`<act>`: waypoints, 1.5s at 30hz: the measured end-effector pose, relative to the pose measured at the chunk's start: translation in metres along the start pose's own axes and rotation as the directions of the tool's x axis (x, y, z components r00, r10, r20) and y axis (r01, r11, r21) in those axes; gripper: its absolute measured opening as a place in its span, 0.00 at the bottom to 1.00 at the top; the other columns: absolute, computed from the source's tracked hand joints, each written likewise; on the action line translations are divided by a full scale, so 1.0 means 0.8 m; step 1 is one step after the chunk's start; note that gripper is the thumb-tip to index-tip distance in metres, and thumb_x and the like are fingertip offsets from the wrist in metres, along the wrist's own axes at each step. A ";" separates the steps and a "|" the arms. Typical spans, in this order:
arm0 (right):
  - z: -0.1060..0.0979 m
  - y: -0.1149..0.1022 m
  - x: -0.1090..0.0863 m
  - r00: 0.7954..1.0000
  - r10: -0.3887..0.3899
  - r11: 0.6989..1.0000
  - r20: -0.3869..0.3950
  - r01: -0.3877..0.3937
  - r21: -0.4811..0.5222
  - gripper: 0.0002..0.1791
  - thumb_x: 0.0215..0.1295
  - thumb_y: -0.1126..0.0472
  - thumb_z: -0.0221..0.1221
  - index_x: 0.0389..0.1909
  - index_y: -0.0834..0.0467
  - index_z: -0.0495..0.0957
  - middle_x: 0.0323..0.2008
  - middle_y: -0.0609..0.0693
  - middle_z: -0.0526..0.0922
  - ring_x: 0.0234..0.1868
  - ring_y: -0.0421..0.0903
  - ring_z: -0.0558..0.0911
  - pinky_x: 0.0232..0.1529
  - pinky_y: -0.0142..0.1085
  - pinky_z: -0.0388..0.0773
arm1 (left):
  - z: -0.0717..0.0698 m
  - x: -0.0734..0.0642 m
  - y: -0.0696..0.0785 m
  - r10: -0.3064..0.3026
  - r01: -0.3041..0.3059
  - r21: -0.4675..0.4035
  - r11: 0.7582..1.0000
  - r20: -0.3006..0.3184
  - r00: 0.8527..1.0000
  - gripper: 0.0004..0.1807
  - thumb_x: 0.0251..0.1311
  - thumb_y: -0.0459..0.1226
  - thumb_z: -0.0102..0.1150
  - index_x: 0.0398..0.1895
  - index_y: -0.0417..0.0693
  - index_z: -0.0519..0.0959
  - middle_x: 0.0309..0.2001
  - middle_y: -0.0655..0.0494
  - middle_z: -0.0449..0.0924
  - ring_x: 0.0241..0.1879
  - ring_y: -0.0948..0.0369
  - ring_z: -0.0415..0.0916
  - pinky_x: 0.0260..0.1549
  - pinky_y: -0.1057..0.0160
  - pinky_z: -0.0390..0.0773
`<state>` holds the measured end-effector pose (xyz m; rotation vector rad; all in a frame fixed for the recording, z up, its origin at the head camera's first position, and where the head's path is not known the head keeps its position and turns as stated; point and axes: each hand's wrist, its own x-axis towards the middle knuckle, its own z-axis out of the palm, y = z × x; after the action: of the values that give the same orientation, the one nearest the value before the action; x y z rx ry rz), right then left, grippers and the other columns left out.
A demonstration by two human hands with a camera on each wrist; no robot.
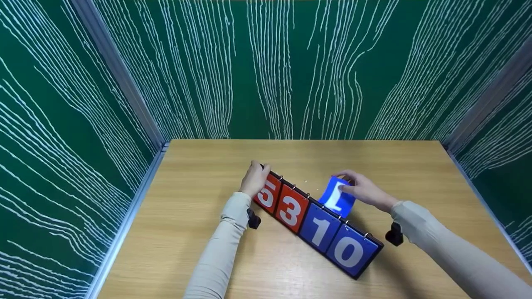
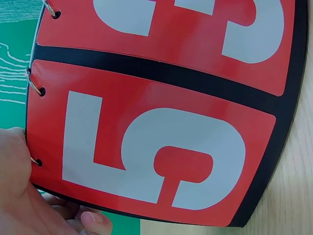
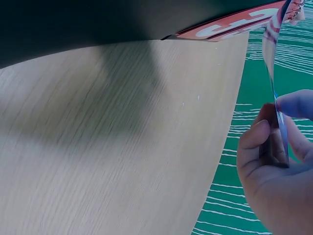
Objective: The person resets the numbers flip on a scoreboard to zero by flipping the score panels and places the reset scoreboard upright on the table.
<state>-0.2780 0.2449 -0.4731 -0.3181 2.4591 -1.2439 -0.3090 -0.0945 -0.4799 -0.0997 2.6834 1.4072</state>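
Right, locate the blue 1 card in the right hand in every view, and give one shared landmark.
Head: the blue 1 card is right of centre, pinched by the right hand.
Left wrist: not in it; the red 5 card fills much of that picture.
Right wrist: near the right edge, seen nearly edge-on.
Shared landmark: the wooden table, at the lower right in left wrist, across the left in right wrist.

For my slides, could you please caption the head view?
Left hand holds a scoreboard by its red end; right hand pinches a blue card.

Right fingers (image 1: pixel 352 176) round card (image 1: pixel 333 196); scoreboard (image 1: pixel 304 216) slanted
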 end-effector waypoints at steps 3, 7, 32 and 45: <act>0.000 0.000 0.000 0.999 0.028 0.999 -0.035 -0.027 0.023 0.27 0.77 0.51 0.53 0.70 0.57 0.64 0.62 0.64 0.69 0.61 0.60 0.74 0.57 0.48 0.79 | -0.001 0.000 -0.001 -0.014 0.014 -0.009 1.000 0.008 1.000 0.34 0.77 0.50 0.39 0.72 0.31 0.57 0.61 0.39 0.70 0.58 0.51 0.69 0.65 0.52 0.68; 0.000 -0.001 0.001 0.995 0.062 0.997 -0.081 -0.058 0.052 0.25 0.77 0.51 0.53 0.65 0.63 0.64 0.59 0.63 0.71 0.58 0.57 0.76 0.53 0.41 0.81 | 0.000 0.002 -0.003 -0.021 0.021 -0.007 1.000 0.008 1.000 0.32 0.76 0.51 0.38 0.69 0.34 0.60 0.55 0.42 0.71 0.54 0.51 0.69 0.60 0.53 0.69; -0.018 -0.035 -0.034 0.928 -0.081 0.996 -0.363 0.062 -0.064 0.22 0.75 0.52 0.57 0.58 0.66 0.73 0.54 0.66 0.77 0.52 0.57 0.78 0.41 0.28 0.78 | 0.001 0.003 -0.002 0.001 -0.001 0.029 1.000 0.000 1.000 0.32 0.76 0.52 0.37 0.66 0.32 0.61 0.46 0.45 0.70 0.47 0.51 0.69 0.54 0.54 0.69; -0.011 -0.081 -0.065 0.817 -0.267 0.960 -0.511 0.179 -0.217 0.19 0.72 0.47 0.60 0.52 0.57 0.80 0.48 0.57 0.85 0.45 0.52 0.82 0.40 0.19 0.73 | 0.002 0.002 -0.002 -0.022 0.022 -0.003 1.000 0.003 1.000 0.32 0.76 0.52 0.38 0.68 0.34 0.60 0.55 0.41 0.72 0.53 0.51 0.70 0.61 0.52 0.70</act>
<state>-0.2322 0.2317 -0.4042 -0.3468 3.0905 -1.3804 -0.3105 -0.0946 -0.4825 -0.1270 2.6695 1.4042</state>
